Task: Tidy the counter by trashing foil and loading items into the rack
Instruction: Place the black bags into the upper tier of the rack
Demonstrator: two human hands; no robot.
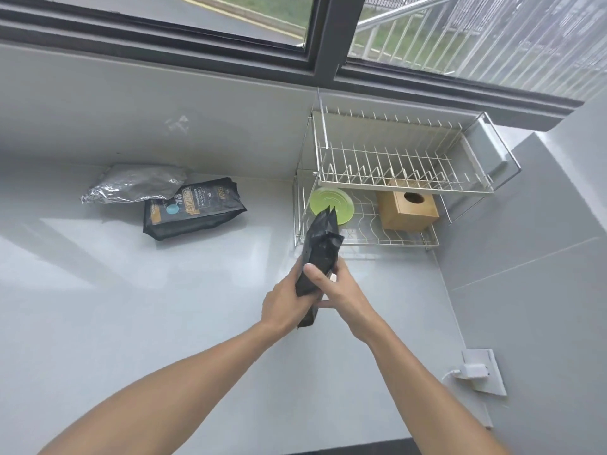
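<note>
Both my hands hold a black pouch (320, 246) upright above the counter, just in front of the two-tier wire rack (387, 188). My left hand (284, 302) grips its lower left side and my right hand (340, 290) wraps its right side. The pouch's top points toward the rack's lower shelf. A second black coffee pouch (193, 208) with gold print lies flat on the counter at the left. A crumpled silver foil bag (134, 183) rests behind it, partly overlapping it.
The rack's lower shelf holds a green plate (341, 200) and a wooden box (407, 208) with a round hole. Its upper shelf carries only a grey side tray (489, 149). A wall socket with a white charger (473, 371) sits on the right wall.
</note>
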